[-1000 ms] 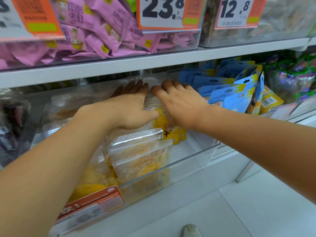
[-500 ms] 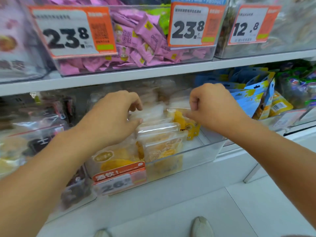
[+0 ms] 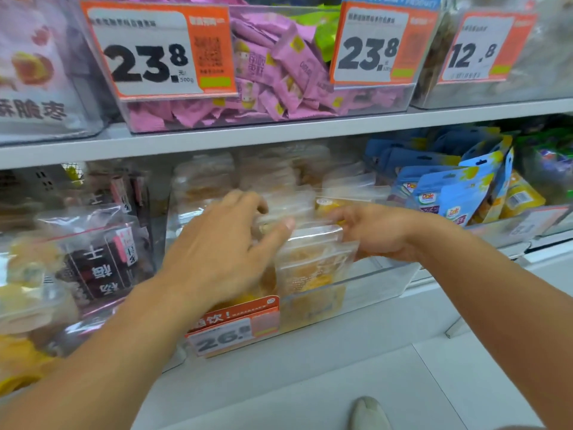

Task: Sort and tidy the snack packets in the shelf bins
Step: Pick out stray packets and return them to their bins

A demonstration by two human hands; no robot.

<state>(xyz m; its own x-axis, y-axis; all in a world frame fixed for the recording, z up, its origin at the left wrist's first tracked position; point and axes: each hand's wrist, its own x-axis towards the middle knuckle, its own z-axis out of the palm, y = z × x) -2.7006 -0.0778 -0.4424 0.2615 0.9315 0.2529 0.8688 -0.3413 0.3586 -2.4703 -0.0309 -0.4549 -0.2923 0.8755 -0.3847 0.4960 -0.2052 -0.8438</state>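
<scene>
A clear plastic bin on the lower shelf holds a row of upright clear packets of yellow dried fruit. My left hand lies over the tops of the packets on the left, thumb stretched toward the middle. My right hand grips the top edges of the packets from the right side. Both hands squeeze the row between them. The image is blurred around the fingers, so the packets behind are hard to make out.
An orange price tag hangs on the bin's front. Dark packets fill the bin to the left, blue Dole pouches the bin to the right. Above, a shelf board carries a bin of pink sweets. A shoe shows below.
My hands came back from deep in the bin to the packet tops, then moved closer together on the row. The view pulled back and shifted left.
</scene>
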